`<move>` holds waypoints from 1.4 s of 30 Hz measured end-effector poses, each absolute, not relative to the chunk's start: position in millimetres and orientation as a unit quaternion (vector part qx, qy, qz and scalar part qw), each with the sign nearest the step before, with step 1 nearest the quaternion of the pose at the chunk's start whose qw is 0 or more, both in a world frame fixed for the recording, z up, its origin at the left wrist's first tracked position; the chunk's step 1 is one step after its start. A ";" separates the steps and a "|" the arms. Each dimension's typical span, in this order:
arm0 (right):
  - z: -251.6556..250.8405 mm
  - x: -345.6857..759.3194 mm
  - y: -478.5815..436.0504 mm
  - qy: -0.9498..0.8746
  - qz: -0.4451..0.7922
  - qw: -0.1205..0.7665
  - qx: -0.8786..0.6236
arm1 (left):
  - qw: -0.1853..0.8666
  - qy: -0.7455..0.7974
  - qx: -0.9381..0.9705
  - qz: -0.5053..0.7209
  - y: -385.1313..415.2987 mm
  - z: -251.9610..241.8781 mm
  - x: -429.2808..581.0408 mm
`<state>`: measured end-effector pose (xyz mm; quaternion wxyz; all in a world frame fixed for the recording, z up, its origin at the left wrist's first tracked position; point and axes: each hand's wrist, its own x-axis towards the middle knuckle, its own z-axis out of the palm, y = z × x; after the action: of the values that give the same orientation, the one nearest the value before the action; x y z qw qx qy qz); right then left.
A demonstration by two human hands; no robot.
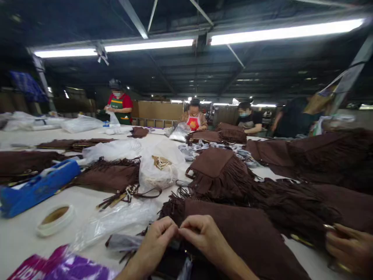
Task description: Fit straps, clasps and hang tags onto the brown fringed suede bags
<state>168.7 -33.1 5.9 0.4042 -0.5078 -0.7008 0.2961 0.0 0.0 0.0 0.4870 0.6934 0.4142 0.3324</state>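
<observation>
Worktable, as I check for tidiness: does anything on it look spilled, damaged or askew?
Nothing looks spilled or visibly damaged. Slightly odd: the tape roll lies loose, apart from the blue dispenser; perhaps a spare.

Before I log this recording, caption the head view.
Left hand and right hand pinch together at a dark-brown fringed fabric bag on a white worktable.

At six o'clock were two: left hand [159,238], right hand [205,236]. One co-worker's hand [351,249] showed at four, one tape roll [56,228] at eight, one blue dispenser [40,189] toward nine. Three long lamps [287,32] spanned ten to two. Brown bags [233,233] defied counting.
</observation>
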 end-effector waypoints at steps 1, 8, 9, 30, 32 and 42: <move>7.0 169.2 -32.4 -0.695 0.310 0.409 -0.503 | 0.505 0.411 0.682 0.333 0.3 0.0 -1.7; 10.2 169.6 -32.1 -0.672 0.347 0.407 -0.513 | 0.566 0.402 0.631 0.345 3.6 -2.4 -7.2; 9.9 169.4 -32.2 -0.671 0.347 0.405 -0.515 | 0.564 0.403 0.632 0.347 4.2 -3.2 -7.3; 12.3 176.8 -38.4 -0.700 0.278 0.391 -0.529 | 0.272 0.404 0.830 0.273 -20.1 -20.7 -22.5; 15.1 177.3 -38.2 -0.702 0.291 0.386 -0.522 | 0.277 0.402 0.824 0.289 -20.2 -21.3 -22.9; 28.2 173.4 -34.0 -0.736 0.250 0.323 -0.540 | 0.249 0.387 0.826 0.324 -19.3 -22.8 -21.3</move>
<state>173.4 -34.0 28.2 0.3230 -0.5404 -0.7356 0.2501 -21.3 -19.3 -22.8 0.2491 0.8264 0.3875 0.3237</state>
